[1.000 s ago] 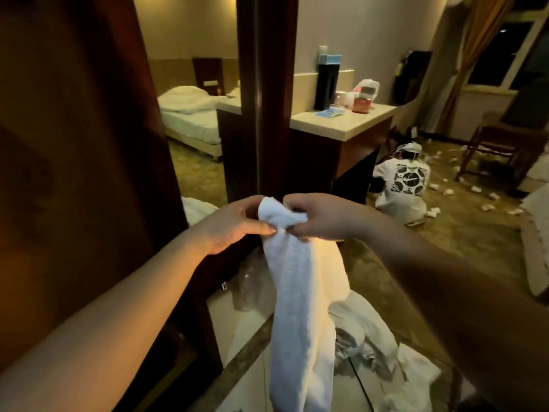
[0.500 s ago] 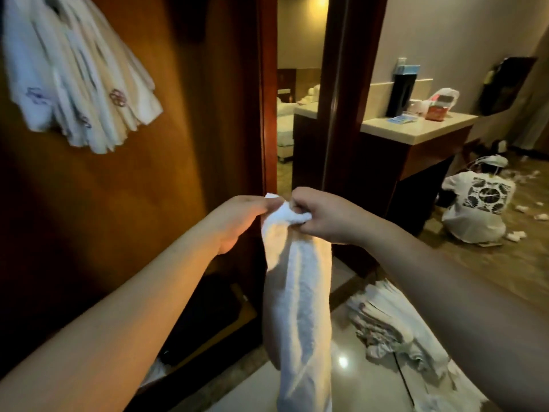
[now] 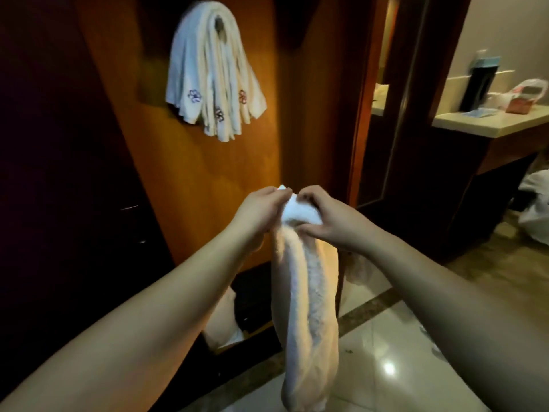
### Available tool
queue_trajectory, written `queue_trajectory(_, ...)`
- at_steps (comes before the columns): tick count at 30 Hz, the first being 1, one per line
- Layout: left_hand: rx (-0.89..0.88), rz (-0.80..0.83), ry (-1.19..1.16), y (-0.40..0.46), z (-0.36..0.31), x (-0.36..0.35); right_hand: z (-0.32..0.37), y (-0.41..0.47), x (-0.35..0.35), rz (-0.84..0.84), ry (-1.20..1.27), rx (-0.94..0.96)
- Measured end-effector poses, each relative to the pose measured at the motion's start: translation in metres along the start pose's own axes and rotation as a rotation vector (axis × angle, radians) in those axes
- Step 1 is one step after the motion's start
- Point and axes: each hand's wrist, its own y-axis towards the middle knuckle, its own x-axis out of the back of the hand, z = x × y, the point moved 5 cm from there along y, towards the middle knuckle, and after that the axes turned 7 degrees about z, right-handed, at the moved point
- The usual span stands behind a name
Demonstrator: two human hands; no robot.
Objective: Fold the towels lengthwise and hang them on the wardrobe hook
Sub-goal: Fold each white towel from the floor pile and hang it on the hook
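Head view: my left hand [image 3: 261, 208] and right hand [image 3: 322, 215] pinch the folded towel [image 3: 306, 292] by its top so it drapes narrow, ready for the hook [image 3: 219, 25] holding other towels [image 3: 212, 84].

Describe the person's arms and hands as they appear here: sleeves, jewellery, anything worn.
Both forearms are bare as far as the picture's lower edge; no sleeve shows. The left hand and right hand wear no gloves, and no watch, bracelet or ring is visible. Motion blur and dim warm light hide finer detail such as nails.
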Motion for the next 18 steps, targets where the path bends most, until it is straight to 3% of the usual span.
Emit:
queue_trajectory(4,-0.125,0.011,0.084,-0.031,-0.01,0.059,0.014,0.006,-0.043,-0.071,0.272,-0.188)
queue_trajectory(12,-0.287,0.092,0.266,-0.083,-0.023,0.139,0.016,-0.005,-0.112,0.222,0.047,-0.402)
queue_trajectory(15,-0.304,0.035,0.196,-0.093,-0.024,0.161,0.016,-0.003,-0.125,0.342,-0.133,-0.442)
queue_trajectory(18,-0.31,-0.046,0.125,-0.102,-0.027,0.188,0.012,-0.007,-0.131,0.442,-0.16,-0.461)
